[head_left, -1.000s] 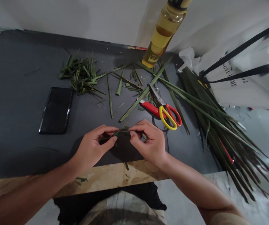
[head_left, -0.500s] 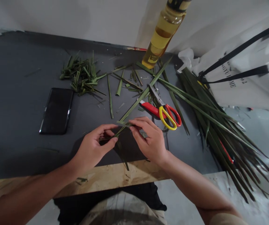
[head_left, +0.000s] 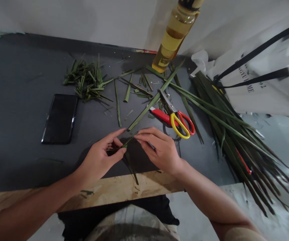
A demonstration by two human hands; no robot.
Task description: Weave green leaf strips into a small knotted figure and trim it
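My left hand [head_left: 103,154] is closed around green leaf strips [head_left: 129,162] near the front of the table, thumb on top and index finger stretched forward. One strip hangs down toward the wooden edge, and thin ends point up to the right. My right hand [head_left: 159,147] pinches at those upper ends, fingertips pressed together; its thumb partly hides what lies between them. Just beyond both hands, a long flat leaf [head_left: 144,115] lies slanted on the table. Scissors [head_left: 178,120] with yellow and red handles rest over a red utility knife [head_left: 162,116].
A black phone [head_left: 59,118] lies at left, below a heap of cut leaf pieces [head_left: 86,80]. Behind stands a bottle of yellow liquid [head_left: 172,40]. Long leaves [head_left: 230,137] spread over the table's right edge beside a white bag [head_left: 250,77]. Scraps are scattered mid-table.
The short flat strip piece held across between my hands no longer shows. My right hand has shifted slightly left, its fingers drawn closer together. My left hand stays nearly still.
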